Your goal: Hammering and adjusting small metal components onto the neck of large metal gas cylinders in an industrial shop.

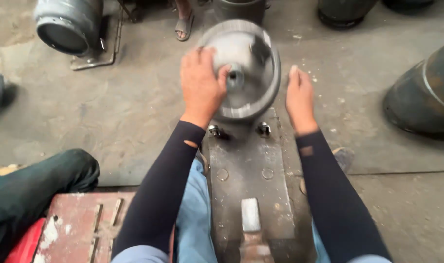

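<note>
On steel block (251,180): gas cylinder (241,70) was steadied end-on.
Left hand (201,87) lay spread on its top; right hand (300,100) flat at rim; valve socket (235,77) seemed empty.

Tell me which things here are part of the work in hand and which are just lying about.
In use: left hand, right hand, round metal cylinder, iron stand.
Lying about: grey cylinder, dark cylinder, red board, sandalled foot.
</note>
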